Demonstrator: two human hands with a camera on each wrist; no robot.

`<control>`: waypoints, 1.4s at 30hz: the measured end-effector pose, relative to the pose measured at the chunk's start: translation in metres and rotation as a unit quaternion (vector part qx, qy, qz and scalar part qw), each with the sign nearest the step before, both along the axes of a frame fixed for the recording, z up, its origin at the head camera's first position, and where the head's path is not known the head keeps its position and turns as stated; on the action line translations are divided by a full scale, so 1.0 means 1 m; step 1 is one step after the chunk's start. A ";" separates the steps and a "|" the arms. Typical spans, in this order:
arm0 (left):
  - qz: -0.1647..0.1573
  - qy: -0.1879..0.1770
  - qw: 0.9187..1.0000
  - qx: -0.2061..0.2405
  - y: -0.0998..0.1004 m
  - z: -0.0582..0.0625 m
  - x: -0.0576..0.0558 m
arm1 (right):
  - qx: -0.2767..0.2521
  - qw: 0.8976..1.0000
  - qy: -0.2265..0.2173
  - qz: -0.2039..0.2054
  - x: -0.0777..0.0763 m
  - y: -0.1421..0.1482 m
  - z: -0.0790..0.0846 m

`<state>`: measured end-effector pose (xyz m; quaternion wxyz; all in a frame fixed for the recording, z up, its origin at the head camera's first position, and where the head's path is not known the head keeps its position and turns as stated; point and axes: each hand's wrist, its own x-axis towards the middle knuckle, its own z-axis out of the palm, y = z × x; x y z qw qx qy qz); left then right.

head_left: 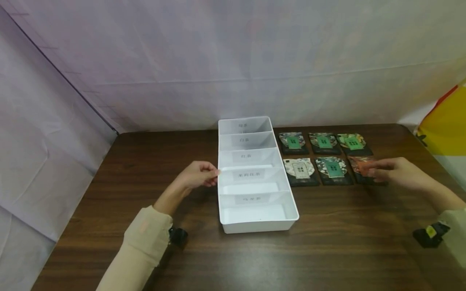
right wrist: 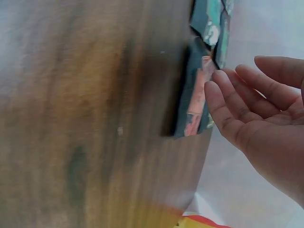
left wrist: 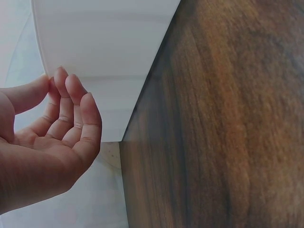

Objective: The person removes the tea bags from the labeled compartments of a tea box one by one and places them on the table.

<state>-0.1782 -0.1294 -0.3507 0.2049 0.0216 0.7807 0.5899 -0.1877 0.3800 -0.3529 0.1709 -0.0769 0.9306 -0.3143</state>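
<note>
A long white divided box [head_left: 259, 227] with labelled compartments stands on the table. My left hand [head_left: 198, 174] pinches its left rim between thumb and forefinger; the left wrist view shows the fingertips meeting at the edge of the white wall [left wrist: 104, 42]. Over on the right, my right hand [head_left: 397, 171] hovers at a dark packet with a red label [head_left: 362, 166], partly covering it. In the right wrist view, the fingers [right wrist: 216, 102] are loosely bent beside the red-labelled packet [right wrist: 194, 102], with the thumb apart and nothing held.
Several more flat packets lie in two rows right of the box, among them a white-labelled packet [head_left: 300, 171] and a green-labelled packet [head_left: 333, 170]. A pale cloth [head_left: 233, 60] hangs behind the dark wooden table [head_left: 327, 250]. Yellow fabric [head_left: 445, 125] shows at the far right.
</note>
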 end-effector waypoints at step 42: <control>0.005 -0.005 1.000 0.000 0.001 0.000 -0.001 | 0.003 0.994 0.056 0.090 -0.047 -0.113 0.083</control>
